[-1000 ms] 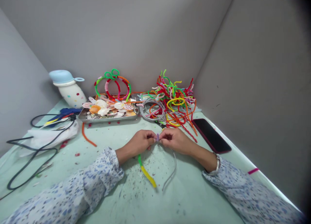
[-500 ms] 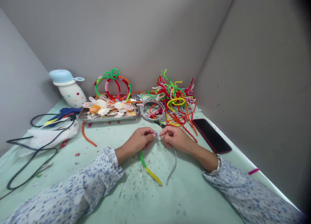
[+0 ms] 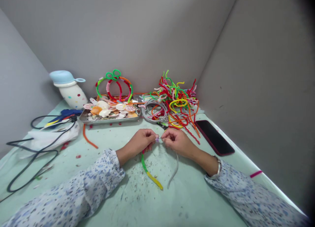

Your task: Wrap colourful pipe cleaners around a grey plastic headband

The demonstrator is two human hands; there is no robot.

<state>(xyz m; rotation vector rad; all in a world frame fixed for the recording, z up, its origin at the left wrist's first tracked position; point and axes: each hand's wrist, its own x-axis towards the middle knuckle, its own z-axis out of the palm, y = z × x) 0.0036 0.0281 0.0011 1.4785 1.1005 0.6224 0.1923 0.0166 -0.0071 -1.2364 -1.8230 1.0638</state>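
Observation:
My left hand [image 3: 142, 141] is closed in a pinch around a multicoloured pipe cleaner strand [image 3: 150, 175]. Its green and yellow end hangs down below the fingers, and a purple fuzzy bit [image 3: 157, 140] shows at the fingertips. Just to the right, my right hand [image 3: 177, 141] pinches a thin grey strand [image 3: 176, 171], whose free length curves down toward the table. A short thin end bridges the small gap between both sets of fingertips. The middle of each strand is hidden by the fingers.
Behind my hands lie a metal tray [image 3: 113, 122] of shells, pipe cleaner rings [image 3: 117, 76], a grey wire coil [image 3: 145, 114] and tangled pipe cleaners [image 3: 177, 94]. A phone [image 3: 215, 137] is at the right. Left are a bottle [image 3: 71, 93], black cable [image 3: 39, 151] and plastic bag [image 3: 52, 137].
The purple bit has shifted slightly down and left at my left fingertips. Both hanging strands have swung a little to the left. Both hands keep their pinch.

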